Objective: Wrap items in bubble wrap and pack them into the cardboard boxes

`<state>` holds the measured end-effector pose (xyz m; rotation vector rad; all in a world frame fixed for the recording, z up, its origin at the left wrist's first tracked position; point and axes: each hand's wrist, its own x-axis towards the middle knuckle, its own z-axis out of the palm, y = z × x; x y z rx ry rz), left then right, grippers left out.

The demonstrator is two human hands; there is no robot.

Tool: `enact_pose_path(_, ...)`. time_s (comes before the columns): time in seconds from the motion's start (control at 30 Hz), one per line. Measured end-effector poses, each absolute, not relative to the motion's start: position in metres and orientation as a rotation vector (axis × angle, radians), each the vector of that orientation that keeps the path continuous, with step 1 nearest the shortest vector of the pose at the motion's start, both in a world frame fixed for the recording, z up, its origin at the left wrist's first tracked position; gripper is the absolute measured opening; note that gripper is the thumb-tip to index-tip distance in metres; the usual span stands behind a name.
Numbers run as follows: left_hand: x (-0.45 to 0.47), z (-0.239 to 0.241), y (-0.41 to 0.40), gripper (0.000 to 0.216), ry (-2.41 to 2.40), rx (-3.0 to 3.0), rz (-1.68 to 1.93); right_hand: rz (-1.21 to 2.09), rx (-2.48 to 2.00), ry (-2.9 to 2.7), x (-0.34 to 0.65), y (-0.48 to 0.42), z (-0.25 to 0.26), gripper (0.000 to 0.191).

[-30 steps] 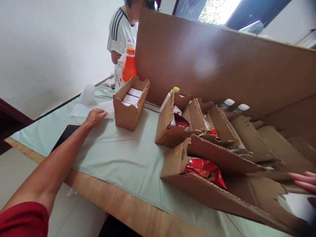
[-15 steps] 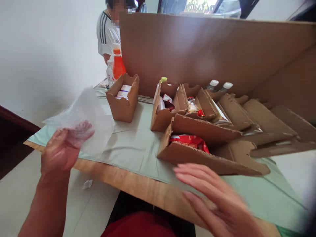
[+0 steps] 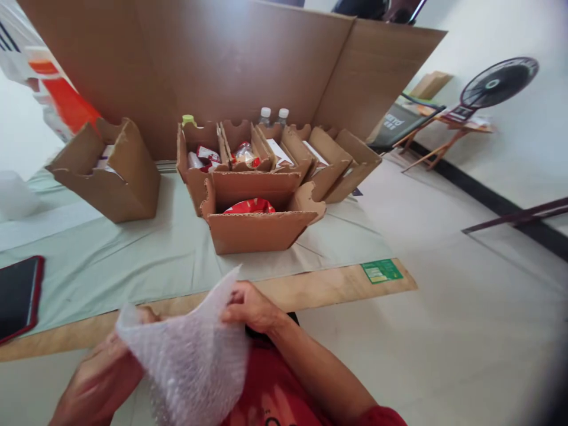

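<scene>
I hold a sheet of clear bubble wrap [image 3: 195, 361] in front of my chest, near the table's front edge. My right hand [image 3: 251, 307] pinches its upper right edge. My left hand [image 3: 104, 378] grips its left side from behind, partly hidden by the sheet and blurred. Beyond the bubble wrap, a cardboard box [image 3: 261, 222] with a red packet [image 3: 249, 206] inside stands on the pale green cloth [image 3: 133, 254].
Several more open cardboard boxes [image 3: 284, 154] with packets and two bottles [image 3: 273, 115] stand behind, against a tall cardboard screen [image 3: 231, 65]. A separate box [image 3: 106, 171] is at left, a dark phone [image 3: 18, 293] at far left. A fan [image 3: 497, 83] stands at right.
My left hand lifted the bubble wrap off the table and brought it to my chest. My right hand came in and took its other edge. The view swung right.
</scene>
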<state>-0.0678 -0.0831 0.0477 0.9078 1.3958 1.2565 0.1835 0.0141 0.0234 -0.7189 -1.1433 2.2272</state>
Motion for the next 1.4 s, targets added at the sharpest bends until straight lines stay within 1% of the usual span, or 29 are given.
enact_pose_path(0.07,-0.061,0.046,-0.069,0.043,1.381,0.689,1.208,1.981,-0.845,-1.139,0.216,0.003,0.029,0.052)
enact_pose_path(0.17,-0.045,0.042,-0.043,0.053,1.411,0.515,1.247,1.641,-1.027,-1.227,0.26,-0.001,0.044,0.041)
enact_pose_path(0.33,-0.025,0.033,-0.007,0.049,1.367,0.941,1.102,0.996,-1.334,-1.404,0.305,0.019,0.046,0.023)
enact_pose_path(0.37,-0.025,0.034,-0.002,0.045,1.357,1.056,1.073,0.873,-1.385,-1.388,0.312,0.027,0.043,0.024)
enact_pose_path(0.4,-0.026,0.035,0.004,0.041,1.339,1.17,1.055,0.775,-1.422,-1.364,0.319,0.036,0.04,0.03)
enact_pose_path(0.47,-0.028,0.038,0.016,0.035,1.296,1.364,1.027,0.681,-1.457,-1.345,0.329,0.059,0.033,0.048)
enact_pose_path(0.53,-0.027,0.04,0.03,0.036,1.278,1.468,1.006,0.731,-1.459,-1.404,0.334,0.084,0.027,0.06)
enact_pose_path(0.67,-0.019,0.037,0.056,0.04,1.305,1.474,1.052,0.9,-1.426,-1.522,0.321,0.129,0.019,0.059)
enact_pose_path(0.83,-0.015,0.023,0.076,0.036,1.34,1.395,1.146,0.88,-1.373,-1.519,0.299,0.158,0.01,0.063)
enact_pose_path(0.93,-0.022,0.016,0.07,0.036,1.367,1.28,1.128,0.851,-1.372,-1.502,0.304,0.152,0.009,0.059)
enact_pose_path(1.03,-0.034,0.019,0.048,0.034,1.427,1.054,1.149,0.779,-1.379,-1.413,0.322,0.125,0.016,0.053)
enact_pose_path(1.1,-0.039,0.028,0.032,0.036,1.413,0.892,1.156,0.822,-1.343,-1.351,0.333,0.101,0.023,0.049)
enact_pose_path(1.13,-0.04,0.036,0.025,0.038,1.387,0.819,1.159,0.896,-1.313,-1.344,0.335,0.09,0.027,0.048)
enact_pose_path(1.2,-0.037,0.052,0.017,0.04,1.313,0.72,1.162,1.109,-1.24,-1.379,0.329,0.072,0.028,0.057)
enact_pose_path(1.33,-0.028,0.077,0.009,0.04,1.173,0.648,1.129,1.455,-1.148,-1.381,0.286,0.051,0.015,0.096)
enact_pose_path(1.37,-0.027,0.08,0.007,0.039,1.15,0.642,1.12,1.522,-1.119,-1.339,0.273,0.049,0.011,0.101)
enact_pose_path(1.4,-0.028,0.081,0.005,0.039,1.141,0.642,1.117,1.59,-1.084,-1.285,0.261,0.047,0.007,0.102)
